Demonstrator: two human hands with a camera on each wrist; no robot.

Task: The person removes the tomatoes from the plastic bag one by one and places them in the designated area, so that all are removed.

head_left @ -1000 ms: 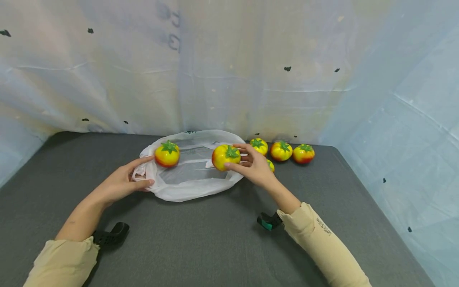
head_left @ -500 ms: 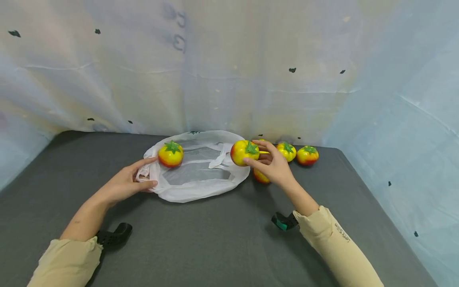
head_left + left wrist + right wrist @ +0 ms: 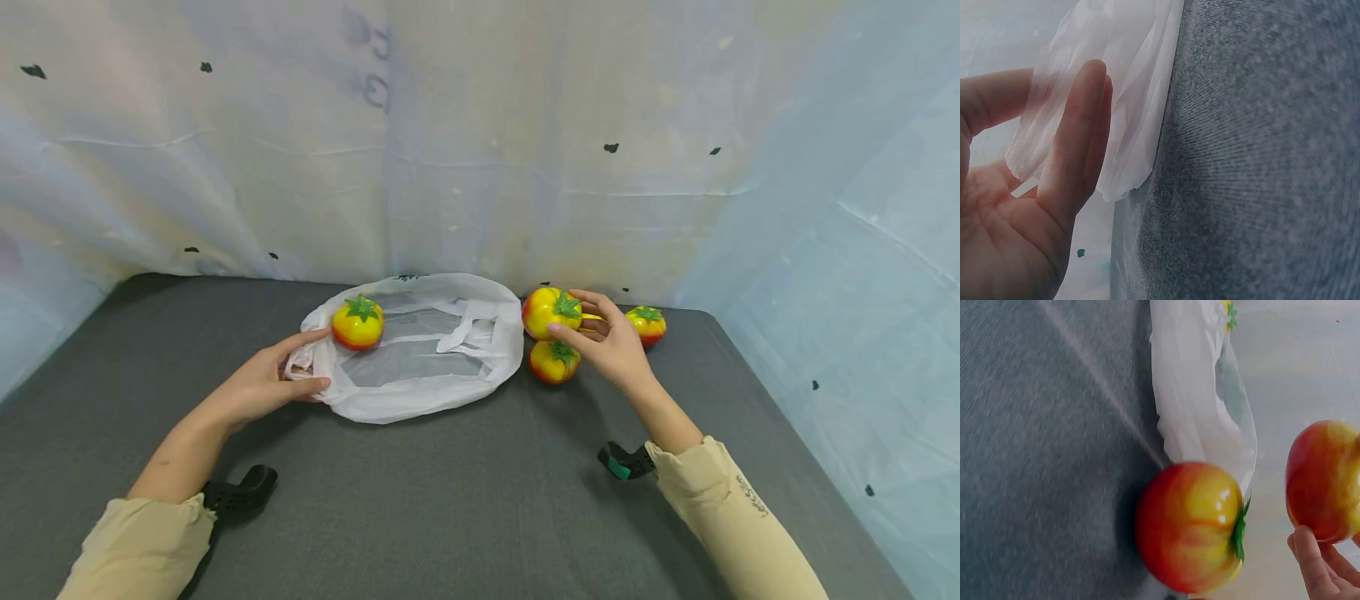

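A white, translucent plastic bag [image 3: 420, 404] lies on the table, its mouth spread wide. My left hand [image 3: 258, 383] grips the bag's gathered left end between thumb and fingers; in the left wrist view the plastic [image 3: 1135, 106] passes across those fingers. One yellow-and-red tomato [image 3: 357, 325] with a green leafy top shows inside the bag's left end, right at my fingertips. My right hand [image 3: 611, 346] holds another tomato [image 3: 543, 312], thumb in front and fingers behind, just right of the bag. Below it a tomato [image 3: 1191, 525] rests on the table.
Partly hidden behind my right hand, one more tomato shows as a yellow sliver. Farther right sits a tomato [image 3: 648, 325] near the table's back edge. A pale plastic sheet [image 3: 480, 167] hangs behind the dark grey table [image 3: 420, 517], and another wall of sheeting [image 3: 840, 292] stands at the right.
My right hand has carried its tomato rightward, from above the bag's mouth to beyond its right rim, uncovering the tomato below. The left hand keeps its hold on the bag. The view shifted slightly.
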